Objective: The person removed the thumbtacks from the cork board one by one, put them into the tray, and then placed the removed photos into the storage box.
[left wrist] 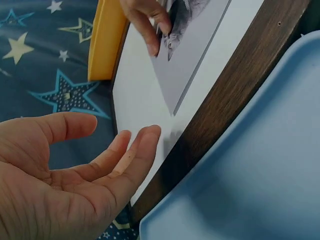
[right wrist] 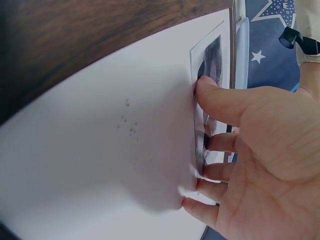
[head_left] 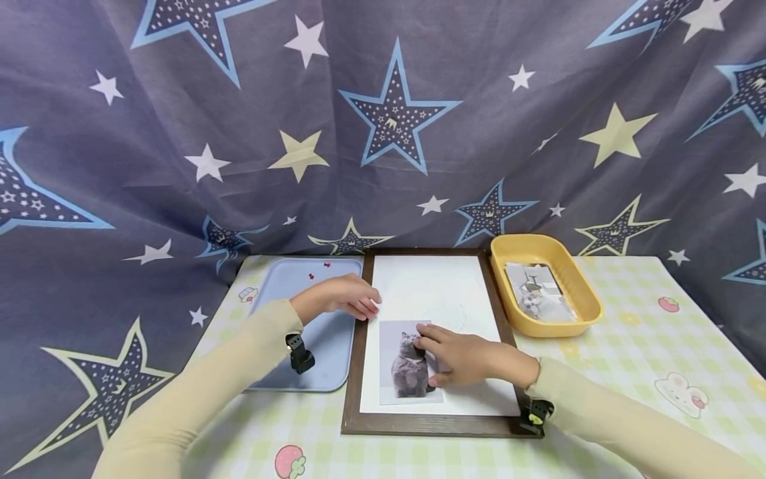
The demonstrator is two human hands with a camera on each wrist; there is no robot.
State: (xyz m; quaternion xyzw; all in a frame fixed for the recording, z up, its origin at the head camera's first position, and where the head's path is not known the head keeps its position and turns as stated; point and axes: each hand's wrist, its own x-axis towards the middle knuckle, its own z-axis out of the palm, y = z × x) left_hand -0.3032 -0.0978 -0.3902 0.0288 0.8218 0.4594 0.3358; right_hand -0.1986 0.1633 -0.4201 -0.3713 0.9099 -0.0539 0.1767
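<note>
A photo print of a grey cat lies on the lower left of a white board with a dark brown wooden frame. My right hand rests its fingertips and thumb on the photo's right part, also seen in the right wrist view, where the fingers are spread along its edge. Above the photo's upper left corner, over the frame's left side, hovers my left hand. Its fingers are loosely bent and nothing shows between them and the thumb.
A blue tray left of the board bears small red pins. The yellow basket at the right holds several photo prints. A checked cloth covers the table, and a starry curtain hangs behind.
</note>
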